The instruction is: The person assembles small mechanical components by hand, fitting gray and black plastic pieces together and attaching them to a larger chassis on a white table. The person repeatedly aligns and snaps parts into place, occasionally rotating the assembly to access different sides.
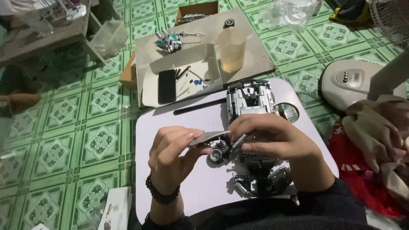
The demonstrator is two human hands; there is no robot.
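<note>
While my left hand [172,155] pinches a grey panel [208,137], my right hand [272,138] grips the model car [251,110]; open tabletop [170,123] lies at nine o'clock.

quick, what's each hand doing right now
Left hand: shut on a thin flat grey panel piece.
Right hand: closed on the grey and white brick-built model car.

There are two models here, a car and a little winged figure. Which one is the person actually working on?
The grey car model on the white lap table; both hands are on it. The winged figure stands untouched on the cardboard beyond.
</note>
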